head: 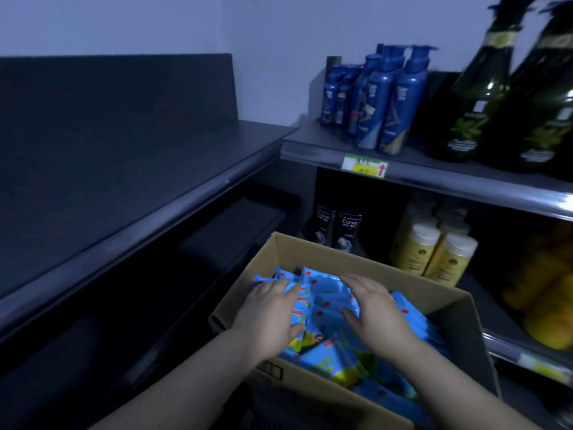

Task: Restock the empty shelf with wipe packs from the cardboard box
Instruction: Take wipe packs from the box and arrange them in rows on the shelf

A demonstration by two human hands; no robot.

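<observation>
Lying packed on edge inside the cardboard box (310,252), the blue wipe packs (325,308) seem to run with their long edges from the box's near wall toward its far one. Both hands are down in the box with a bunch of packs between them. The left hand (273,311) rests on the packs at the box's left side and the right hand (375,308) on those toward its middle. Fingers are fairly straight and spread, so neither hand has closed round a pack yet.

The empty shelf (124,181) lies up and to the left of the box, so the left hand is the nearer one for the lift.

Print on the packs is too blurred to read. Beyond the box's far wall stand dark bottles (338,228) marked "CLEAR". Above the box and to its right, a price tag (366,165) shows a red upward arrow under blue pump bottles (381,103), whose labels are unreadable.
</observation>
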